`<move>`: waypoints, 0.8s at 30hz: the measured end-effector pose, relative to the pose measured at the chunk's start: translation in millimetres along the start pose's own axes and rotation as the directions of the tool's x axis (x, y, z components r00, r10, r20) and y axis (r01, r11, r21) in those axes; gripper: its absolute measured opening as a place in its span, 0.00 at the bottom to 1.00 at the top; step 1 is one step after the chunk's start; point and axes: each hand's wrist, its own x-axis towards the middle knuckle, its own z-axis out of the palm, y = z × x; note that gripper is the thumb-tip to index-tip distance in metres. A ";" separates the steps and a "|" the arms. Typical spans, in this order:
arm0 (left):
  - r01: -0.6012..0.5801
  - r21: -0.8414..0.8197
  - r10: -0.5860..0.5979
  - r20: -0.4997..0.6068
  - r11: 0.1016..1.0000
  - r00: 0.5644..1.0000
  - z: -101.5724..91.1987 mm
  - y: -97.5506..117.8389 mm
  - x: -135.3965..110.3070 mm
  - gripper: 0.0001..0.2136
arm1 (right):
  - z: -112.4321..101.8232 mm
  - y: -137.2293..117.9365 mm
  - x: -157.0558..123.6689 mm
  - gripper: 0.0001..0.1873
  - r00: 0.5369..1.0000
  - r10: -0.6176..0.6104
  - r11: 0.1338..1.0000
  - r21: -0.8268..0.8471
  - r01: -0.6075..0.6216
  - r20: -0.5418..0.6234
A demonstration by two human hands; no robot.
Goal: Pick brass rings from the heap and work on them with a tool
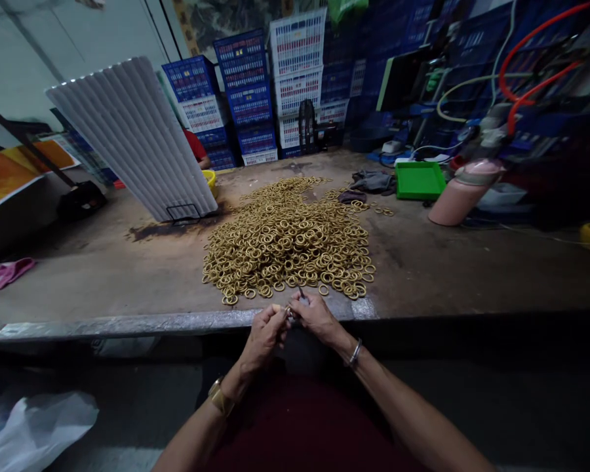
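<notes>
A large heap of brass rings (288,242) lies on the worn workbench (128,275) in front of me. My left hand (264,334) and my right hand (317,316) meet at the bench's front edge, just below the heap. Both are closed in a pinch around a small ring and a thin dark tool between them (295,307); which hand holds which part is hard to make out. A gold watch sits on my left wrist and a bracelet on my right.
A white corrugated panel (137,134) leans at the back left, with a person in red partly hidden behind it. A green tray (419,179), a pink bottle (462,193), grey cloth (371,181) and stacked blue and white crates (275,92) stand behind. A pink rag (4,273) lies at left.
</notes>
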 end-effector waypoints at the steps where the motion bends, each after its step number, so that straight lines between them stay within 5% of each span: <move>1: -0.011 -0.002 0.011 -0.005 1.000 1.000 -0.2 -1.4 -0.3 0.14 | -1.0 1.3 -0.3 0.08 1.000 -0.012 0.999 -0.032 0.011 -0.022; 4: -0.033 0.007 0.033 -0.029 0.999 0.999 -0.6 -5.1 -0.4 0.14 | -4.1 6.2 -3.3 0.08 0.987 -0.131 0.969 -0.223 0.109 -0.090; 8: -0.049 0.059 0.052 -0.054 0.997 0.997 0.0 -9.1 0.2 0.13 | -6.7 13.6 -13.1 0.08 0.957 -0.275 0.838 -0.465 0.284 0.090; 14: -0.077 0.075 0.080 -0.037 0.994 0.996 0.6 -12.5 -1.4 0.12 | -7.2 12.1 -24.2 0.11 0.935 -0.256 0.713 -0.605 0.355 0.247; 24: -0.053 0.105 0.059 -0.047 0.993 0.997 -1.3 -14.2 -4.8 0.13 | -3.6 5.8 -27.3 0.15 0.939 -0.229 0.650 -0.677 0.344 0.257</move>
